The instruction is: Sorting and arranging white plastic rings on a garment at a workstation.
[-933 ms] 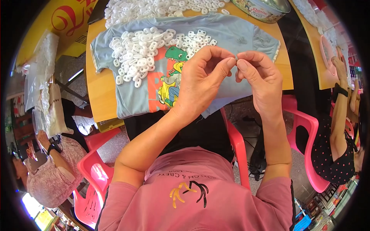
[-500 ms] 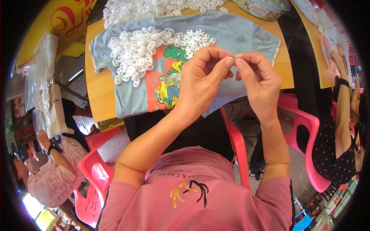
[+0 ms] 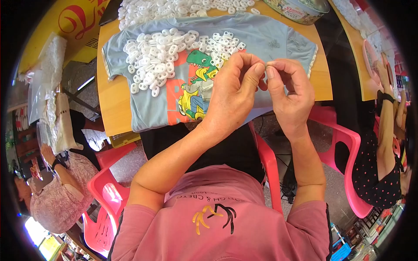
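Note:
My left hand (image 3: 233,95) and my right hand (image 3: 292,98) meet above the grey-blue T-shirt (image 3: 150,111), thumb and fingertips of each pinched together. Whatever sits between the tips is too small to make out. Below and left of them, white plastic pieces with two holes (image 3: 150,65) lie heaped on the cloth. Beside that heap is a pile of smaller white two-holed pieces (image 3: 220,45), partly next to my left fingers. Tiny dark bits (image 3: 296,42) lie scattered on the shirt's right side.
The shirt covers a wooden table (image 3: 114,100). More white pieces (image 3: 161,13) are heaped at its far edge, near a round tin (image 3: 300,11). People sit on both sides, one with a pink basin (image 3: 370,58). Pink chairs (image 3: 348,148) flank me.
My right hand has turned and shifted slightly left, its fingertips still meeting those of my left hand. The view has moved a little; the piles look the same.

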Motion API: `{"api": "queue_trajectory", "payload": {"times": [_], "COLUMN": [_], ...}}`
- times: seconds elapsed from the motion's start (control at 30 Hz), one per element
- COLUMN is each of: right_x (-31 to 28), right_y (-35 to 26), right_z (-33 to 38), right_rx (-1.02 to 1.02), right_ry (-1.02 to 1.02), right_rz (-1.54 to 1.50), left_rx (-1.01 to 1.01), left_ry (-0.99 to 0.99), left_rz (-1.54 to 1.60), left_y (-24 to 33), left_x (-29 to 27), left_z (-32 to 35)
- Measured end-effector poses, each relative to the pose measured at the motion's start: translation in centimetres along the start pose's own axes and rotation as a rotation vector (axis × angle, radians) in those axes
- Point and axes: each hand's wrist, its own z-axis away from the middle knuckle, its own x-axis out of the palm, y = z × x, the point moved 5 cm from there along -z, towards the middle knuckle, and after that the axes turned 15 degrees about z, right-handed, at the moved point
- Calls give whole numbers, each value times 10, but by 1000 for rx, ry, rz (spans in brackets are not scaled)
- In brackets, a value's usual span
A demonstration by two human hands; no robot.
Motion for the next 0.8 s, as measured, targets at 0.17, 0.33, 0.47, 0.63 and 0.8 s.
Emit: {"api": "queue_trajectory", "payload": {"times": [0.17, 0.33, 0.47, 0.63, 0.8], "right_x": [0, -6, -11, -18, -21], "right_y": [14, 17, 16, 21, 21], "right_z": [4, 3, 1, 5, 4], "right_rx": [286, 394, 428, 426, 401], "right_ry": [-78, -138, -157, -188, -152], "right_rz": [-78, -110, -215, -215, -310], "left_rx": [122, 282, 204, 70, 118], "left_ry": [-17, -63, -123, -214, -144], "left_rz": [-210, -437, -446, -449, -430], "left_y": [0, 6, 6, 18, 44], "left_x": [-2, -1, -4, -13, -46], "left_z": [-6, -15, -32, -44, -37]}}
